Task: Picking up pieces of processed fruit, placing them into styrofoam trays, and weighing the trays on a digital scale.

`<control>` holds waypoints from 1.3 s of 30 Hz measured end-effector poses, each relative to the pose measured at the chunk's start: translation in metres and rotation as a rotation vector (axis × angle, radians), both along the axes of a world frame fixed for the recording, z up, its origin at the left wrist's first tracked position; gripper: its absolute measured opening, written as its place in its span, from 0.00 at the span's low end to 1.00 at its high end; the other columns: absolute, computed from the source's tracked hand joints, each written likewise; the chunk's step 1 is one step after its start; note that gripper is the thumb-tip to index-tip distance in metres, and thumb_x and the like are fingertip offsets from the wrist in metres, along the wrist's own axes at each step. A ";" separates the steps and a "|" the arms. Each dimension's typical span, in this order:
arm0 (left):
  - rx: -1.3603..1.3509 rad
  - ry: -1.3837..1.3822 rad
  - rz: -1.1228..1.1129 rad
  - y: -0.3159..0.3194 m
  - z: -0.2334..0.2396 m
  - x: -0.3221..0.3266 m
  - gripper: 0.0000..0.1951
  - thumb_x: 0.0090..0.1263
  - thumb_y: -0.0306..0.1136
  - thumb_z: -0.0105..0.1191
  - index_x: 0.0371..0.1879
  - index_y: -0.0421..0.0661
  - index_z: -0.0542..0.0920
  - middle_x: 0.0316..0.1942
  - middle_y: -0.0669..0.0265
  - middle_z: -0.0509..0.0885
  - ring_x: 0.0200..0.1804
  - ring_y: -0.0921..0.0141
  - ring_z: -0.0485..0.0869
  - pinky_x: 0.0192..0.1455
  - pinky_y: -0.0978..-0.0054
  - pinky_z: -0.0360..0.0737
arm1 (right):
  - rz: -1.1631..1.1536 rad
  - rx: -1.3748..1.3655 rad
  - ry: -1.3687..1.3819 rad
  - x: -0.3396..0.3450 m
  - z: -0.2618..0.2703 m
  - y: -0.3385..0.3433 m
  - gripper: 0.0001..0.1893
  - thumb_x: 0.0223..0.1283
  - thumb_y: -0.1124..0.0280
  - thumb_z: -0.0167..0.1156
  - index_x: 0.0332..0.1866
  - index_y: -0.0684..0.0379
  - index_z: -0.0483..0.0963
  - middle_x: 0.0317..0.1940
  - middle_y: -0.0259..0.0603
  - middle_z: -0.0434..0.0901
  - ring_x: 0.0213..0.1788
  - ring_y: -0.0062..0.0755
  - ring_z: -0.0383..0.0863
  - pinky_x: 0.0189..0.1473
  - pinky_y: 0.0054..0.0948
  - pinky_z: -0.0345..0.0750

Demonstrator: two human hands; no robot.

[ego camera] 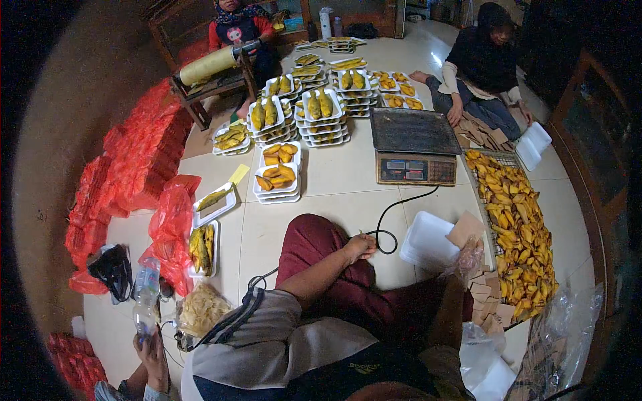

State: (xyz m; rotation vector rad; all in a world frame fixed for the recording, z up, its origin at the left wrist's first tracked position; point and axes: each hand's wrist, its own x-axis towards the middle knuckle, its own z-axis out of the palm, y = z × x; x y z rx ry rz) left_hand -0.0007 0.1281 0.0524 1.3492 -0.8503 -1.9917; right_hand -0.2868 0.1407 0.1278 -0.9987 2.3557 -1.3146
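My left hand (pixel 361 246) rests by my bent knee with its fingers curled in, and I see nothing in them. Beside it, a black cable (pixel 386 231) loops on the floor and runs to the digital scale (pixel 416 168). My right hand (pixel 471 254), in a clear plastic glove, grips a brown cardboard piece (pixel 464 229) over white foam trays (pixel 426 235). More cardboard pieces (pixel 484 301) lie under that forearm. To its right, a wire rack (pixel 494 159) carries many yellow-orange food pieces (pixel 516 230).
Ahead stand stacked foam trays of yellow fish (pixel 321 105) and food pieces (pixel 276 178). A film roll (pixel 208 65) sits on a stand near one person (pixel 241 30). Another person (pixel 476 65) sits right. At lower left, someone's hand (pixel 150 351) holds a plastic bottle (pixel 145 301) near red bags (pixel 145 145).
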 end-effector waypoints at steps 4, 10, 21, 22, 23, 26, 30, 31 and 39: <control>-0.001 -0.013 0.005 -0.003 -0.002 -0.003 0.03 0.53 0.31 0.46 0.18 0.54 0.71 0.19 0.78 0.71 0.24 0.81 0.69 0.25 0.81 0.67 | 0.059 -0.136 -0.011 -0.021 -0.027 -0.007 0.28 0.53 0.48 0.44 0.49 0.63 0.63 0.40 0.50 0.72 0.42 0.43 0.71 0.42 0.33 0.67; -0.007 0.096 -0.041 -0.006 -0.024 0.006 0.03 0.53 0.30 0.45 0.20 0.54 0.71 0.21 0.78 0.72 0.25 0.81 0.71 0.26 0.81 0.68 | 0.030 -0.128 0.066 0.003 -0.001 -0.002 0.23 0.54 0.53 0.43 0.47 0.63 0.66 0.34 0.56 0.73 0.36 0.47 0.72 0.39 0.36 0.68; 0.015 0.010 0.033 -0.001 -0.009 0.001 0.02 0.56 0.30 0.43 0.27 0.52 0.71 0.23 0.76 0.72 0.26 0.80 0.72 0.27 0.79 0.71 | -0.011 -0.052 -0.065 -0.012 -0.024 -0.010 0.27 0.52 0.48 0.43 0.50 0.61 0.63 0.39 0.50 0.72 0.41 0.43 0.71 0.44 0.35 0.66; 0.017 0.010 0.034 -0.001 -0.009 0.001 0.02 0.56 0.30 0.43 0.27 0.52 0.71 0.23 0.76 0.72 0.26 0.80 0.72 0.27 0.79 0.71 | 0.023 -0.067 -0.034 -0.010 -0.020 -0.007 0.27 0.53 0.49 0.43 0.50 0.60 0.63 0.39 0.50 0.72 0.41 0.43 0.71 0.44 0.34 0.66; 0.025 0.017 0.041 -0.002 -0.013 0.003 0.03 0.56 0.30 0.43 0.27 0.52 0.71 0.23 0.75 0.72 0.26 0.80 0.72 0.27 0.79 0.71 | 0.027 -0.068 -0.034 -0.006 -0.015 -0.006 0.27 0.53 0.49 0.43 0.50 0.60 0.63 0.39 0.50 0.72 0.41 0.43 0.71 0.44 0.34 0.66; 0.027 0.044 0.037 -0.004 -0.021 0.007 0.03 0.56 0.31 0.44 0.28 0.51 0.70 0.24 0.75 0.72 0.27 0.79 0.72 0.28 0.80 0.71 | -0.012 0.017 0.027 0.005 -0.002 -0.002 0.26 0.54 0.51 0.44 0.51 0.60 0.62 0.39 0.51 0.72 0.41 0.43 0.71 0.43 0.33 0.66; 0.021 0.013 0.046 -0.002 -0.017 0.002 0.03 0.56 0.31 0.44 0.29 0.51 0.70 0.24 0.75 0.72 0.27 0.79 0.72 0.28 0.80 0.72 | 0.062 -0.095 -0.190 0.006 0.008 0.002 0.26 0.54 0.52 0.45 0.51 0.62 0.62 0.40 0.51 0.72 0.41 0.42 0.71 0.43 0.31 0.67; 0.022 0.014 0.040 -0.002 -0.013 0.000 0.03 0.56 0.31 0.44 0.29 0.51 0.70 0.24 0.75 0.72 0.27 0.79 0.72 0.28 0.80 0.72 | 0.071 -0.097 -0.199 0.005 0.007 0.003 0.26 0.54 0.53 0.45 0.51 0.63 0.62 0.40 0.52 0.72 0.41 0.41 0.71 0.43 0.31 0.67; 0.012 0.109 -0.046 -0.010 -0.036 0.010 0.03 0.56 0.32 0.44 0.29 0.51 0.70 0.25 0.75 0.72 0.28 0.78 0.73 0.30 0.77 0.71 | 0.088 -0.117 -0.150 0.012 0.013 0.004 0.25 0.55 0.55 0.45 0.51 0.63 0.62 0.40 0.50 0.72 0.40 0.40 0.72 0.43 0.31 0.67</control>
